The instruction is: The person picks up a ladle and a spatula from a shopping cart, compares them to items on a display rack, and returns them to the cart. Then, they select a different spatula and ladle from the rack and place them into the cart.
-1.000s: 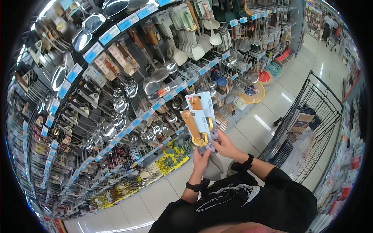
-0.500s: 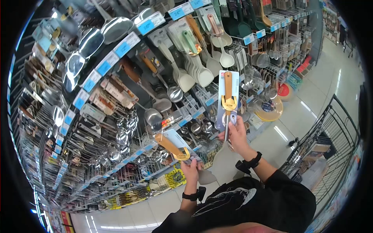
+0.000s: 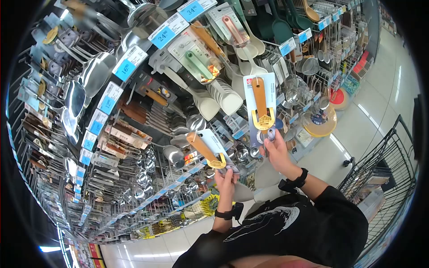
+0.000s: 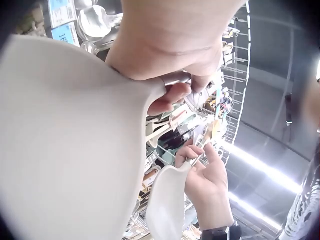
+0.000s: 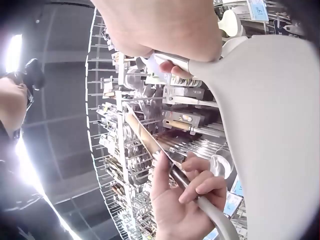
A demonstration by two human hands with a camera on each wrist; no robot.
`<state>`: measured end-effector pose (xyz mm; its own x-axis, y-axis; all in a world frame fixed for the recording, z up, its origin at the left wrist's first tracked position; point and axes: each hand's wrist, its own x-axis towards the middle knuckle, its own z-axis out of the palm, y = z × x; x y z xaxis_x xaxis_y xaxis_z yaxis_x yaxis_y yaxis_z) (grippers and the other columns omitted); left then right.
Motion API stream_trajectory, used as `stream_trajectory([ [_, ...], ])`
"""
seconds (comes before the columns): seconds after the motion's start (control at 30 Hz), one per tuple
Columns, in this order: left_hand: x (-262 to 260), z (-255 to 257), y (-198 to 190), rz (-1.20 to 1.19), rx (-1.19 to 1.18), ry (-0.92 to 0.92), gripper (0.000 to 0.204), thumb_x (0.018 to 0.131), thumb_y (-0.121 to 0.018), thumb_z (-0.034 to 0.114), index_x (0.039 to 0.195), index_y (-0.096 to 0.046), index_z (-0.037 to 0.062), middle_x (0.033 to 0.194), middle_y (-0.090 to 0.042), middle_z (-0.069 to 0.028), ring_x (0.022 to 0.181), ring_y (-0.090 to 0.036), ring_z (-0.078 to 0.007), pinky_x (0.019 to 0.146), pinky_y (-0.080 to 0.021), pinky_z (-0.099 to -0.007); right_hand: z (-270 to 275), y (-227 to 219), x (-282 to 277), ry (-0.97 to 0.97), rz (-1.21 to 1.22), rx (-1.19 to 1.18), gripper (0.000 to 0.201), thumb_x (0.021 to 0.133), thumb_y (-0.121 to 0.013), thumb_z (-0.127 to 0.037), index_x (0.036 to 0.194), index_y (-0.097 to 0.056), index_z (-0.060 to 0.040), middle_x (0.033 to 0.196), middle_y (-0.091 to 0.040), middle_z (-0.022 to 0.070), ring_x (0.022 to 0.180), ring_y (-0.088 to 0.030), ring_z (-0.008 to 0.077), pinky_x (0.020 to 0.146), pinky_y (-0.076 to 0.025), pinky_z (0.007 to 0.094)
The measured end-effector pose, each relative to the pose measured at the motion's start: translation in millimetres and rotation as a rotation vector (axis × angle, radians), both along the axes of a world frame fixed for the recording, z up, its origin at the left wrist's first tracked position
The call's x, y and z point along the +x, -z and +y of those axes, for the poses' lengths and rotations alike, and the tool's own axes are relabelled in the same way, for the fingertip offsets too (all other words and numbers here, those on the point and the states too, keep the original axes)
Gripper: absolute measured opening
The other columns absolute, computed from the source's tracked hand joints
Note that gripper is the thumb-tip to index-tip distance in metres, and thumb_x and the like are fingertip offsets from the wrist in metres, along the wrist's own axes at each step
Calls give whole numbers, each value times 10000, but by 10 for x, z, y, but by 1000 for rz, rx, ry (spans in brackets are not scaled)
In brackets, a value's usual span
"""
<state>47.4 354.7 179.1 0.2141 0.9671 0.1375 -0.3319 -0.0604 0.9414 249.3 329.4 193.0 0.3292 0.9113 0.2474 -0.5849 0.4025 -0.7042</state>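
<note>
Each hand holds a spatula with a wooden handle and a grey blade, packed on a white and grey card with a gold band. My left hand (image 3: 225,182) grips the left spatula (image 3: 201,149) below its card, handle tilted up and left. Higher and to the right, my right hand (image 3: 278,154) grips the other spatula (image 3: 259,98), which stands nearly upright. In the left wrist view the left spatula's broad blade (image 4: 70,140) fills the left side. The right spatula's blade (image 5: 280,125) looms large in the right wrist view.
A shelf wall of hanging utensils runs along the left and front, with pale turners (image 3: 229,96), steel ladles (image 3: 91,71) and blue price tags (image 3: 161,36). A wire shopping cart (image 3: 399,143) holding goods stands on the tiled floor (image 3: 364,109) at the right.
The two spatulas, earlier overlapping side by side, are now apart. The right hand has lifted its spatula up and right; the left one leans left. The view has shifted closer to the shelf.
</note>
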Motion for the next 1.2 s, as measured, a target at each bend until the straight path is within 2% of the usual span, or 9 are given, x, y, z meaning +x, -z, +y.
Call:
stream_trajectory([
  [0.07,24,57,50,10,-35,113,312,865,-588,183,1067,-417,18,759,-536,-74,438,-422,-104,465,-412,-261,3,24,-33,-6,-7,-1,267,939,-441,-97,1194,-374,-58,973,-508,29,649,-472,114,585,-403,259],
  [0.27,178,96,68,7,-51,381,471,850,-612,325,1118,-408,-4,1065,-586,-270,380,-381,-78,408,-372,-221,165,-120,-28,29,-5,55,295,940,-455,-115,1216,-373,-49,959,-507,36,639,-465,109,571,-402,250],
  [0.43,161,145,154,-33,-62,343,488,859,-587,357,1136,-405,-2,1108,-561,-294,377,-380,-74,389,-340,-208,390,-480,155,52,-4,51,182,953,-464,-148,1090,-418,-37,832,-497,16,589,-460,84,535,-383,234],
  [0.7,134,119,417,-85,-79,353,644,765,-715,352,1186,-413,-31,1163,-545,-128,405,-428,-88,430,-381,-235,774,-803,226,3,-13,110,140,965,-461,-189,1010,-422,-63,822,-476,4,579,-438,81,517,-366,230],
  [0.73,116,127,572,-90,-69,403,660,745,-732,346,1180,-415,-36,1129,-543,-116,408,-432,-90,433,-382,-237,802,-806,215,23,-52,90,155,968,-455,-211,1003,-420,-64,805,-470,0,585,-451,78,519,-369,225],
  [0.83,220,102,358,-84,-53,458,637,694,-772,284,1127,-440,-44,926,-570,-89,419,-472,-103,414,-390,-232,837,-800,180,18,-84,97,171,972,-444,-229,1012,-422,-64,792,-469,-3,589,-460,74,522,-371,220],
  [0.9,268,85,199,124,-47,435,519,685,-696,47,1149,-470,-7,781,-614,-65,480,-526,-75,401,-407,-208,838,-831,165,8,-90,96,183,976,-433,-240,1023,-426,-63,784,-472,-5,587,-460,69,524,-371,213],
  [1.07,408,62,49,221,-64,286,491,691,-691,-1,1148,-511,-16,896,-631,-58,619,-579,-60,486,-453,-195,924,-861,158,-14,-91,151,185,955,-476,-190,1062,-427,-47,793,-490,5,582,-468,69,524,-385,212],
  [1.2,459,118,110,274,65,158,537,687,-709,-4,1181,-500,-27,991,-624,-65,827,-601,-90,668,-500,-228,1010,-910,225,21,-136,100,209,925,-516,-116,1094,-417,-44,827,-500,25,563,-467,89,506,-399,233],
])
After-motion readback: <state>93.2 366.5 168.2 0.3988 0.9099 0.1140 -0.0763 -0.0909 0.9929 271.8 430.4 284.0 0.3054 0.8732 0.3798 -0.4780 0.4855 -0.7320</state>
